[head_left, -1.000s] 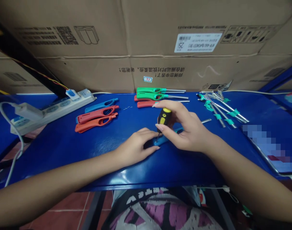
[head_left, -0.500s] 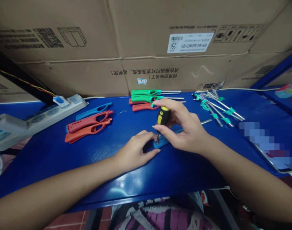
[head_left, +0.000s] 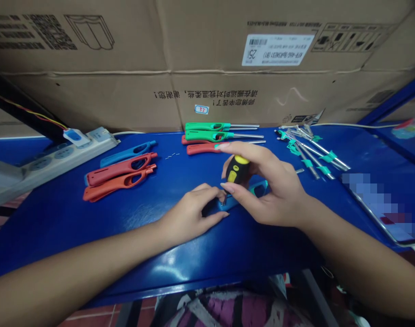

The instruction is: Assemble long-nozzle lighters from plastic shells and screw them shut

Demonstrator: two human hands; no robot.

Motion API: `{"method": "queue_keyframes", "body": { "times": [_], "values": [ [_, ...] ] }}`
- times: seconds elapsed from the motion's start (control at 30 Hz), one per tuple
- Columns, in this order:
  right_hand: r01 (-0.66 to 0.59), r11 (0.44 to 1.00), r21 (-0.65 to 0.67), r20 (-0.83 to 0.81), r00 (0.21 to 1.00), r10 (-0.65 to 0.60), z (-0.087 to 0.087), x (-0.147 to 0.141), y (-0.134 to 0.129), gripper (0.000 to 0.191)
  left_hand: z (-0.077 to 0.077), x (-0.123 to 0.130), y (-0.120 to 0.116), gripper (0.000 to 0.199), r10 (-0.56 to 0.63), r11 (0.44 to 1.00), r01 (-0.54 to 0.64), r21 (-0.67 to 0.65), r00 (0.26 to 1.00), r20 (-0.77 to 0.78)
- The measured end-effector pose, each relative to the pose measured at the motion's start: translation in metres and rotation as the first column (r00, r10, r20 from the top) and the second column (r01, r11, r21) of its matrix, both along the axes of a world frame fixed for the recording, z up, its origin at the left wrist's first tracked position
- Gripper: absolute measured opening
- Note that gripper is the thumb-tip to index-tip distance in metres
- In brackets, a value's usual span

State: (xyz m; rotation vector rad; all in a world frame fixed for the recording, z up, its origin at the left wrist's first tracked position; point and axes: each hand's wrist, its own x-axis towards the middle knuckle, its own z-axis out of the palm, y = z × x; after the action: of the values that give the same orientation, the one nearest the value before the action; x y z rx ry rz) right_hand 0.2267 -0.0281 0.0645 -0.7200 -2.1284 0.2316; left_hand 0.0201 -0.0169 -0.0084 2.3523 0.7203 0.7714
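Note:
My right hand point(head_left: 270, 186) is closed around a black and yellow screwdriver point(head_left: 237, 170), whose tip points down at the end of a blue lighter body point(head_left: 233, 204). The thumb and fingers of my left hand point(head_left: 194, 211) pinch that same end from both sides. Part of the blue body lies under my right hand; its teal trigger loop shows beside the palm. Behind my hands lie green lighters point(head_left: 207, 135) and red lighters point(head_left: 199, 149) with metal tubes. Red, orange and blue handle shells point(head_left: 121, 169) rest to the left.
Small metal pins point(head_left: 172, 156) lie near the shells. Metal tubes with teal triggers point(head_left: 316, 154) are piled at the back right. A phone-like device point(head_left: 381, 209) is at the right, a power strip point(head_left: 57, 156) at the left. A cardboard box point(head_left: 125, 100) stands behind the blue table point(head_left: 132, 263).
My right hand has shifted slightly right and down with the screwdriver, uncovering more of the teal loop. My left hand has hardly moved. The view has tilted a little.

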Motion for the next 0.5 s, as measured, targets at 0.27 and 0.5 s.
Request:
{"method": "queue_keyframes", "body": {
  "times": [0.27, 0.5],
  "values": [
    [0.104, 0.967, 0.232, 0.033, 0.993, -0.115, -0.0072, 0.002, 0.0055, 0.048, -0.0001, 0.0001, 0.0013, 0.021, -0.019, 1.0, 0.019, -0.006, 1.0, -0.007],
    [0.053, 0.993, 0.108, 0.07, 0.996, -0.06, -0.0007, 0.0048, 0.0056, 0.043, 0.0047, 0.0012, 0.0004, 0.018, -0.008, 1.0, 0.008, -0.027, 1.0, 0.0]
  ]
}}
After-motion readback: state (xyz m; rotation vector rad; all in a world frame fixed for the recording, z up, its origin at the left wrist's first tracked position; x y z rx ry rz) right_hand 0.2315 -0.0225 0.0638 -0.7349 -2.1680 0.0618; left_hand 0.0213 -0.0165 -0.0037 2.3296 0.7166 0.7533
